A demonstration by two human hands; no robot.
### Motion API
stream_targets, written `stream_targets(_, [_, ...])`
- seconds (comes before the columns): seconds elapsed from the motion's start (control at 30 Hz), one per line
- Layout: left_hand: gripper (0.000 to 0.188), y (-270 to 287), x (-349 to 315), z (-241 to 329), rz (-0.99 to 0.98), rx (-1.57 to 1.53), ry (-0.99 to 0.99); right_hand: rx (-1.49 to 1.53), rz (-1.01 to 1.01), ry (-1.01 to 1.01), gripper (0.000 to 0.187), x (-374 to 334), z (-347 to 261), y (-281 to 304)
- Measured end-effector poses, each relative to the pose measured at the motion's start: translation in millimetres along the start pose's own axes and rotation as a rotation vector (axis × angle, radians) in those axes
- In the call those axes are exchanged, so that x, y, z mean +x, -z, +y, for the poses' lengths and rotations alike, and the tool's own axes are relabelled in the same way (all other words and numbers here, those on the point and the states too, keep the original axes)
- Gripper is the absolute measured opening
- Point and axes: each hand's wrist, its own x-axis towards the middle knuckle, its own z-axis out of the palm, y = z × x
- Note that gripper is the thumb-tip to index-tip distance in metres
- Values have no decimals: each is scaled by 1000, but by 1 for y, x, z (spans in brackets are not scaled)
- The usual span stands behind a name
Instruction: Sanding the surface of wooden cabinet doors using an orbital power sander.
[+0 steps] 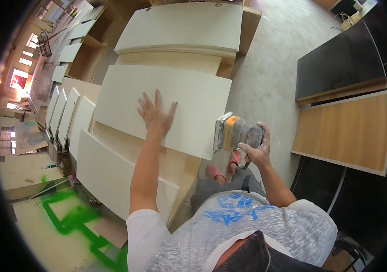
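Fingers spread, my left hand [158, 115] lies flat on a white panel [193, 99] in the middle of the view. My right hand [261, 147] is wrapped round an electric sander [241, 132], which has a grey body and an orange band. The sander is turned on its side, its flat pad facing the panel's right edge. Whether the pad touches that edge I cannot tell. Beneath the panel is a pale wooden surface [180, 158].
Nearer me lies another white panel [112, 170]; more white panels [184, 27] are stacked at the far end. Several white boards [69, 113] lean at the left. To the right are a dark panel [343, 63] and a wood-grain board [345, 131]. Concrete floor [270, 68] runs between.
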Motion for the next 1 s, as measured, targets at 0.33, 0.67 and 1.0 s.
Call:
stream_targets(0.33, [87, 0, 6, 10, 2, -10, -59, -42, 64, -234, 75, 144, -37, 10])
stream_targets(0.67, [86, -4, 25, 24, -21, -32, -74, -26, 31, -113, 77, -14, -14, -4])
stream_targets(1.0, [81, -11, 14, 12, 36, 2, -176, -1, 67, -98, 78, -7, -16, -12])
